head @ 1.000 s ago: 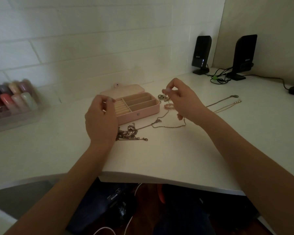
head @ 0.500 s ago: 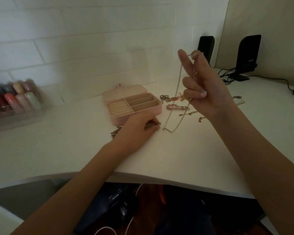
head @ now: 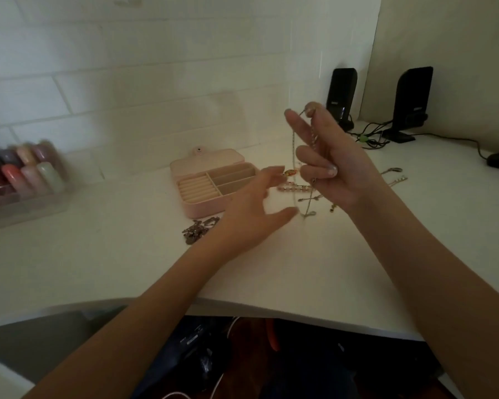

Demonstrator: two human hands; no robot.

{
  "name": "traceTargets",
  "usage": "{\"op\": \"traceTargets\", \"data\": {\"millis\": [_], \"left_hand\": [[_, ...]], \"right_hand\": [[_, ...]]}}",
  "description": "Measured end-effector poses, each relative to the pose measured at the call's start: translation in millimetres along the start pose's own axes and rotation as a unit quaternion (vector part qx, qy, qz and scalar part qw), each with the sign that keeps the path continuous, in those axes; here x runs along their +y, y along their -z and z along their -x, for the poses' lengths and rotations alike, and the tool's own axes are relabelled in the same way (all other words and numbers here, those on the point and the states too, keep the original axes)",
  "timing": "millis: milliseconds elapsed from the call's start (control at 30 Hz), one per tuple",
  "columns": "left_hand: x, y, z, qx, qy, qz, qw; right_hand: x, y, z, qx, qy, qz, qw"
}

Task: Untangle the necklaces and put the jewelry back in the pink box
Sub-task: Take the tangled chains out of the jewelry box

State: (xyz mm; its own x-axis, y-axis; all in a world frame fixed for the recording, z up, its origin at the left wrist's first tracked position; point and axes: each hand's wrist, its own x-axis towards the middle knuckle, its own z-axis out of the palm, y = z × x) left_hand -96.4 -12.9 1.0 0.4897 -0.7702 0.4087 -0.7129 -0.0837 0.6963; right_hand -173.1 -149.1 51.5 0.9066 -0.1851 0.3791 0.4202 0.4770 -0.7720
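A right hand (head: 333, 165) pinches a thin silver chain necklace (head: 293, 156) aloft at centre frame; the left hand (head: 252, 208) reaches, fingers spread. The open pink compartmented jewelry box (head: 213, 180) looks empty, other pieces unsorted.

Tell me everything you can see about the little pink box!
The pink box is a small rounded jewelry case lying open on the white desk, its lid folded flat behind it with a snap tab. Inside are beige ridged ring rolls on the left and long empty-looking compartments on the right. Its right end is hidden behind the left hand.
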Motion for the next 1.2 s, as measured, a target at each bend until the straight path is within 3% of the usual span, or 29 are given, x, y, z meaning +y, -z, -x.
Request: {"op": "traceTargets", "data": {"millis": [100,167,267,333,433,500,633,733,800,1000,1133,1200], "left_hand": [[25,-14,-14,-0.054,0.049,0.147,0.986],[30,-21,-19,-0.048,0.06,0.197,0.977],[22,-22,-14,-0.031,0.087,0.245,0.965],[17,-19,-10,-0.034,0.108,0.259,0.959],[17,-17,-7,-0.024,0.111,0.25,0.961],[22,-27,-10,-0.014,0.099,0.199,0.975],[39,-61,-12,-0.009,0.033,0.034,0.999],[48,-78,-12,-0.009,-0.051,-0.102,0.993],[51,-83,-12,-0.031,-0.084,-0.195,0.977],[48,-87,-9,-0.044,-0.102,-0.256,0.96],[44,-88,-9,-0.048,-0.091,-0.26,0.96],[44,-88,-7,-0.032,-0.097,-0.254,0.962]], "right_hand": [[1,-3,2,0.004,-0.011,0.01,1.0],[-2,-2,1,0.031,-0.001,0.015,0.999],[-11,11,-1,0.129,0.042,0.012,0.991],[-23,30,4,0.239,0.058,0.049,0.968],[-44,65,22,0.393,0.044,0.174,0.902],[-57,86,36,0.455,0.026,0.266,0.849],[-67,124,62,0.495,-0.017,0.442,0.748],[-66,151,80,0.497,-0.052,0.611,0.613],[-66,160,84,0.49,-0.076,0.667,0.555],[-64,166,69,0.457,-0.13,0.715,0.514],[-65,164,74,0.48,-0.066,0.687,0.542],[-65,159,79,0.484,-0.062,0.688,0.537]]}}
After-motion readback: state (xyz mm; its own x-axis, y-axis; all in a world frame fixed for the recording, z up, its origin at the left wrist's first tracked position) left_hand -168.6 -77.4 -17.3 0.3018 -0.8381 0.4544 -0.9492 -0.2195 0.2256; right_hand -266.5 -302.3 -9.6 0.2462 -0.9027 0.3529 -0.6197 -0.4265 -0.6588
